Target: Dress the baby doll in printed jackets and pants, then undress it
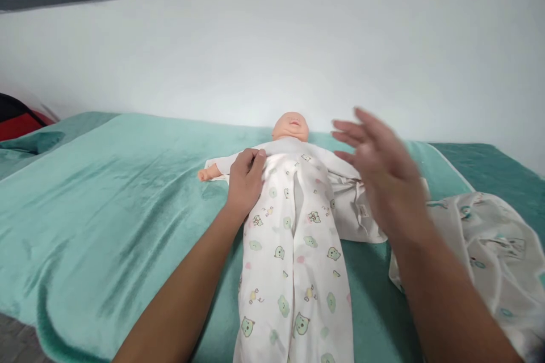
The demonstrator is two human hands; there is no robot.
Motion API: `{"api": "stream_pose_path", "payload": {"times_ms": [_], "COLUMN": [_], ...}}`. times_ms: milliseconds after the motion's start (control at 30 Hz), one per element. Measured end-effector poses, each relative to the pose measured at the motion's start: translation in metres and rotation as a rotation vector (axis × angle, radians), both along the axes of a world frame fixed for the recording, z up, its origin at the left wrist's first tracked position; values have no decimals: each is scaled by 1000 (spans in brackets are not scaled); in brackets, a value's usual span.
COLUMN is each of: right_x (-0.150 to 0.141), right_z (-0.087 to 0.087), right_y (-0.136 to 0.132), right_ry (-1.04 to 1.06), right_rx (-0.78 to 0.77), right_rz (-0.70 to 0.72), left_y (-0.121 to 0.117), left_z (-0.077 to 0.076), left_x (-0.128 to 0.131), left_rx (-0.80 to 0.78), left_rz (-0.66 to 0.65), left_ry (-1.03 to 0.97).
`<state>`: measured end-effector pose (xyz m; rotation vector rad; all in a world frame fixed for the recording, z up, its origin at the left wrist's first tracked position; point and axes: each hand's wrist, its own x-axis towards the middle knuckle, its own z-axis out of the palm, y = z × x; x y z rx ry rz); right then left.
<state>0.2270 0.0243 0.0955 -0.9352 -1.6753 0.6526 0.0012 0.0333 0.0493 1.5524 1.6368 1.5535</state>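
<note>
A baby doll (291, 126) lies on its back, its head toward the wall, in a plain white long-sleeved top (281, 146). Over its body and legs are white baby trousers (293, 249) printed with green animals and clouds. My left hand (247, 176) is at the left side of the doll's chest, fingers curled in and closed on the upper edge of the trousers; the fingertips are partly hidden. My right hand (377, 164) is raised over the doll's other arm, blurred by motion. Its fingers are spread and nothing shows in them.
A light green plush blanket (128, 198) with loose folds covers the surface up to the white wall (264, 51). White printed cloth (489, 249) lies crumpled at the right, and another white cloth (355, 215) is beside the doll. A red and black item (19, 125) is at far left.
</note>
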Motion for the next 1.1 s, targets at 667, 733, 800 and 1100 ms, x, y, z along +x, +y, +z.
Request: {"api": "stream_pose_path", "payload": {"times_ms": [667,733,800,1100], "right_x": [-16,-18,-20,-15], "right_z": [-47,-46,-45,-48], "right_y": [15,14,14,5], "right_ry": [-230,-252,-278,-129], "right_rx": [23,33,27,-59], "right_rz": [-15,-6,-23,-31], "left_y": [0,1,3,-3], "left_z": [0,0,1,-5], "left_x": [1,-1,-3,-14], "left_rx": [136,150,141,50], "left_rz": [-72,-135,-189,-211], "left_ry": [103,136,167,148]}}
